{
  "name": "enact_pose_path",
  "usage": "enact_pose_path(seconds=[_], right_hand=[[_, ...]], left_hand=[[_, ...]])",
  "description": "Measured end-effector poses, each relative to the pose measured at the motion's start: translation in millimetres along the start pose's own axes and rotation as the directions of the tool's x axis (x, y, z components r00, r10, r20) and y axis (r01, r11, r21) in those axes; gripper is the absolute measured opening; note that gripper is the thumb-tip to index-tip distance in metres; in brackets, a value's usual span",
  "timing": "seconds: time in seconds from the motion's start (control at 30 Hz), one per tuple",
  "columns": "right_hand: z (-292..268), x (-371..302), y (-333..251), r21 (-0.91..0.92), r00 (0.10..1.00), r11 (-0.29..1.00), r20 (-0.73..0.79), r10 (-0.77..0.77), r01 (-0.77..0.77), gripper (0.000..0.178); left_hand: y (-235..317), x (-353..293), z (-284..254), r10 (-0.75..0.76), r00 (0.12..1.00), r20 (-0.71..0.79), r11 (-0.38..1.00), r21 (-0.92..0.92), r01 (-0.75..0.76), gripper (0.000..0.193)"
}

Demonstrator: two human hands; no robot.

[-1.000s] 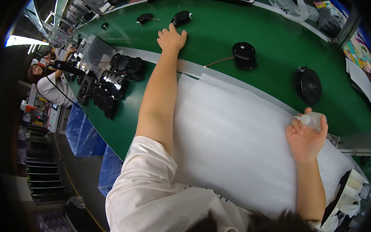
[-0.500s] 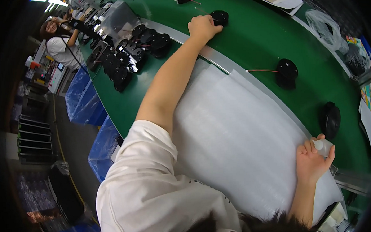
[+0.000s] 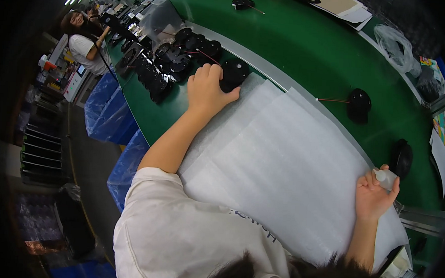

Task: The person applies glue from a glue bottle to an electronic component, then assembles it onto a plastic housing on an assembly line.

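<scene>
The round black fan part (image 3: 234,73) sits on the green counter (image 3: 308,48) at the far left corner of the white foam sheets (image 3: 281,167), and my left hand (image 3: 207,88) lies over its near side, fingers (image 3: 217,72) curled against its rim. I cannot tell whether they have closed on it or only rest against it.

Going by size, I see the green counter first, a long belt-like surface running from upper left to lower right. On it, right in front of me, the stack of white foam sheets spreads wide, with a grey strip (image 3: 266,66) along its far edge. To the left of my left hand a cluster of black fan parts (image 3: 171,61) with red wires lies heaped together, touching one another, and a clear plastic bag (image 3: 158,17) rests behind them. Two more black round parts stay apart on the belt: one with a red wire (image 3: 359,103) beyond the foam, another (image 3: 402,157) near my right hand. Another person (image 3: 84,43) in a white shirt works far off at the left.

My right hand (image 3: 375,195) rests at the foam's right edge, fingers closed around a small clear bottle with a white cap (image 3: 385,178).
</scene>
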State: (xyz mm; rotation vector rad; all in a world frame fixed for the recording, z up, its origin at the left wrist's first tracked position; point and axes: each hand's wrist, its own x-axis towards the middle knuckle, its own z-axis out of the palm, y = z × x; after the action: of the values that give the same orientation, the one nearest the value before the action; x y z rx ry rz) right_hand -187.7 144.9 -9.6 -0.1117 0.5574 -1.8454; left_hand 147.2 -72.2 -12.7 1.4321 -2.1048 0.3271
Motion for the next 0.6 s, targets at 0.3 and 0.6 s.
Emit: enact_pose_path(seconds=[0.3, 0.6], right_hand=[[4, -2, 1, -0.057, 1.0, 0.998, 0.019, -0.007, 0.008, 0.033], [4, 0, 1, -0.067, 1.0, 0.998, 0.02, -0.008, 0.01, 0.033]], left_hand=[[-12, 11, 22, -0.259, 0.963, 0.074, 0.964, -0.047, 0.263, 0.047], [-18, 14, 29, -0.21, 0.978, 0.017, 0.978, 0.004, 0.21, 0.045]])
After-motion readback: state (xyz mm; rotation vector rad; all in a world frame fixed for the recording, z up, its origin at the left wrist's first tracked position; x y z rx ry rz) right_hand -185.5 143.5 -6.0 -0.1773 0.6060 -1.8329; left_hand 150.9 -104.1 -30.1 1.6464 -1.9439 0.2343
